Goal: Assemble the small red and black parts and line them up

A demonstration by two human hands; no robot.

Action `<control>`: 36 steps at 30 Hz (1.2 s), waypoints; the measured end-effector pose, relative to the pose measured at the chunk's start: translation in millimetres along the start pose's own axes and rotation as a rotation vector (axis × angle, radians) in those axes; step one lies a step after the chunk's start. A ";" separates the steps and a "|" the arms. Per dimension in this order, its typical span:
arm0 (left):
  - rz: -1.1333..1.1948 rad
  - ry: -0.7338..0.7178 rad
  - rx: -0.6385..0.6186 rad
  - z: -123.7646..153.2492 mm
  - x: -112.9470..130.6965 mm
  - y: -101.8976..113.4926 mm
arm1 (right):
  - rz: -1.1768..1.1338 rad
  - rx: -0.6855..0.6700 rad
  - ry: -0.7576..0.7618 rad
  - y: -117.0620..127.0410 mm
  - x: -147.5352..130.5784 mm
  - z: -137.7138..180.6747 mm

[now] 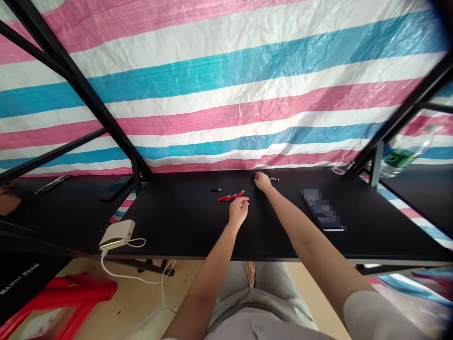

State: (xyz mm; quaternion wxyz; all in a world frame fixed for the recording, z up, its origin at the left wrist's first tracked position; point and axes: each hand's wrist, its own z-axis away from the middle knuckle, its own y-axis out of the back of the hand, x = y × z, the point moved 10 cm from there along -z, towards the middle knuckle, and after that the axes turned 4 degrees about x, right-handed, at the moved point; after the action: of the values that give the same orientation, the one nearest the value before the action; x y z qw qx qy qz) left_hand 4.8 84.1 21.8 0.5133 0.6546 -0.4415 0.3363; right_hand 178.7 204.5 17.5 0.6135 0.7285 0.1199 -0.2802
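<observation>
My left hand (pixel 239 210) is just above the black tabletop (pixel 184 217), its fingers curled together; whether anything is between them cannot be made out. Just beyond it lie several small red sticks (pixel 230 197) with grey ends, close together. To their left is a similar small black stick (pixel 214 190) with a grey end. Farther back, my right hand (pixel 262 181) is closed, with a small dark piece (pixel 253 177) at its fingertips. Right beside that hand is a short row of small black-and-silver pieces (pixel 275 179), partly hidden by it.
A phone (pixel 322 210) lies at the right. A clear cup (pixel 342 166) stands at the back right, by the black frame. On the left front edge sits a white power bank (pixel 118 232) with a cable hanging down. A striped sheet (pixel 226 85) closes off the back.
</observation>
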 end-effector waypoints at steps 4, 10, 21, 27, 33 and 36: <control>-0.059 -0.015 -0.011 0.5 3.4 -0.9 | 0.011 -0.002 -0.037 -0.8 3.4 1.5; -0.173 -0.145 0.122 4.4 23.4 11.3 | 0.006 0.007 -0.078 -0.2 6.8 10.6; -0.415 -0.194 0.361 10.2 44.9 51.5 | -0.003 0.074 0.328 18.6 -31.5 90.7; -0.370 -0.214 0.418 17.4 33.6 72.3 | 0.002 -0.103 0.448 -12.5 -61.2 112.6; -0.336 -0.238 0.461 20.1 29.8 83.6 | 0.064 -0.045 0.422 -5.9 -55.7 111.7; -0.303 -0.262 0.459 20.4 31.4 81.5 | 0.128 0.152 0.266 24.4 -30.3 99.6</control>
State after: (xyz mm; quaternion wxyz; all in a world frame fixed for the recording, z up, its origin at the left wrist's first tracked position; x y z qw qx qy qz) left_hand -58.7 50.2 75.4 0.3352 0.8497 -0.3136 0.2596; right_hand 140.7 108.5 45.5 0.5520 0.8096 0.1318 -0.1498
